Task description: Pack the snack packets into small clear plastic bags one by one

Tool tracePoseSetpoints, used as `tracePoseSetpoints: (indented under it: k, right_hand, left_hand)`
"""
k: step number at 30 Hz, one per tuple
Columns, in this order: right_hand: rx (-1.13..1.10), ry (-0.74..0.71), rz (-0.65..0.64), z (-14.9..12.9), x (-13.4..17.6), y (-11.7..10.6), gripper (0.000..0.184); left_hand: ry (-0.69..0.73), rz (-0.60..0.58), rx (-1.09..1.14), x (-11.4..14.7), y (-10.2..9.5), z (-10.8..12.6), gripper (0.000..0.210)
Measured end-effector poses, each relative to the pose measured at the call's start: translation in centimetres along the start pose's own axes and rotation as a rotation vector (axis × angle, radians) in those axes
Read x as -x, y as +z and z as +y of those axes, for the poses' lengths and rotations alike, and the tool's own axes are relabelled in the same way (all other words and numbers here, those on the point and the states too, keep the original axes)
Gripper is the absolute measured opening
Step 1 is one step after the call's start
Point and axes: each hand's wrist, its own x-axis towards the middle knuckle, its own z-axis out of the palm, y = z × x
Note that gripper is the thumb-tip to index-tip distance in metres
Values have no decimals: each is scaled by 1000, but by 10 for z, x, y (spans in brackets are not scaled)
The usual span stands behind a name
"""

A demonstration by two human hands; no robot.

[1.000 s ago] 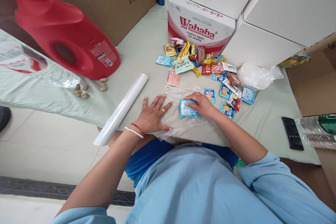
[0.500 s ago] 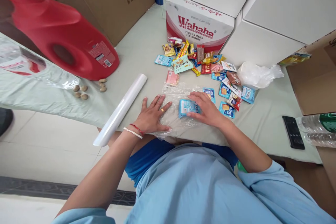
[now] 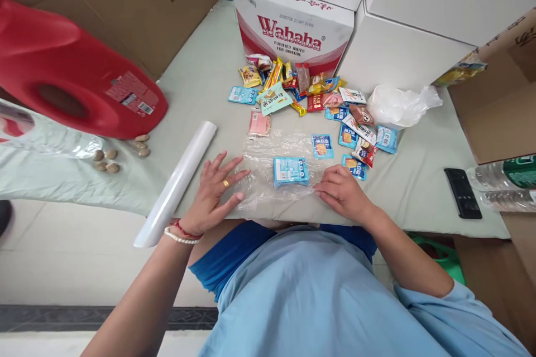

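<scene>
A sheet of clear plastic wrap (image 3: 268,198) lies crinkled on the cloth-covered table. On its middle rests a small stack of blue snack packets (image 3: 290,171). With fingers spread, my left hand (image 3: 218,192) hovers at the left edge of the wrap, holding nothing. My right hand (image 3: 341,192) pinches the wrap's right edge between thumb and fingers. Left of my left hand lies a roll of plastic wrap (image 3: 178,181), slanting over the table's front edge. A pink packet (image 3: 259,122) and a single blue packet (image 3: 322,146) lie just beyond the wrap.
Several mixed snacks (image 3: 288,86) are piled before a Wahaha carton (image 3: 293,30). A white plastic bag (image 3: 397,106), a black phone (image 3: 463,193) and clear bottles (image 3: 498,175) are at the right. Leftward stand a red jug (image 3: 84,72) and several brown nuts (image 3: 111,154).
My right hand has let go of the blue packet stack and moved right to the wrap's edge. My left hand has lifted off the wrap and shifted left. The view has tilted slightly.
</scene>
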Motion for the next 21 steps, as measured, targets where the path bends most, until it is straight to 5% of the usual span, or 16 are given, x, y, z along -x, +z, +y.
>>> tracePoseSetpoints:
  k: [5,10,18,21]
  right_hand:
    - [-79,7,5,13,-30,-11,14]
    - [-190,62,5,36,-50,-12,13]
    - [-353,409,-42,65,-55,11,18]
    - [-329,452,-73,67,-52,17,19]
  left_hand:
    - [18,-82,62,-2,-3,12,92]
    - [-116,68,91,-16,4,11,26]
    - [-485,288,274,-21,20,-11,30]
    - [-352,394,229,-12,18,-1,18]
